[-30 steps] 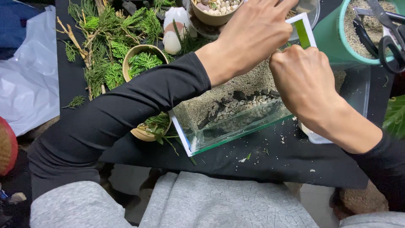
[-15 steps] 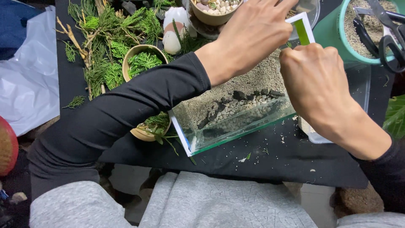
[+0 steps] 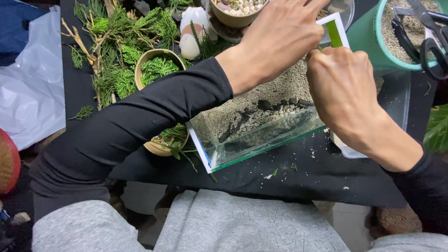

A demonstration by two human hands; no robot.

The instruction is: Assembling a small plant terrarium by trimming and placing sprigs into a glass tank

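A small glass tank [image 3: 261,140] lies at a slant on the black tabletop [image 3: 303,184]. It holds a slope of sand [image 3: 280,88], pale pebbles [image 3: 263,122] and a row of dark stones [image 3: 264,105]. My left hand [image 3: 280,37] reaches across from the left and lies palm down over the tank's far end, fingers stretched out and apart. My right hand [image 3: 345,88] hovers over the tank's right end with its fingers curled tight. Its thumb and forefinger sit just below a white-edged green strip [image 3: 334,32] at the tank's far corner. Whatever the fist holds is hidden.
Conifer sprigs [image 3: 116,42] and a wooden bowl of greenery [image 3: 156,65] lie at the back left; another bowl [image 3: 161,145] sits by the tank's near corner. A bowl of pebbles [image 3: 235,9], a teal pot [image 3: 373,37] with black scissors [image 3: 427,39], a clear tray [image 3: 396,107] and a white bag [image 3: 28,88] surround it.
My right hand has moved up and away along the tank's right end, closer to the green strip. My left hand and the tank have stayed put.
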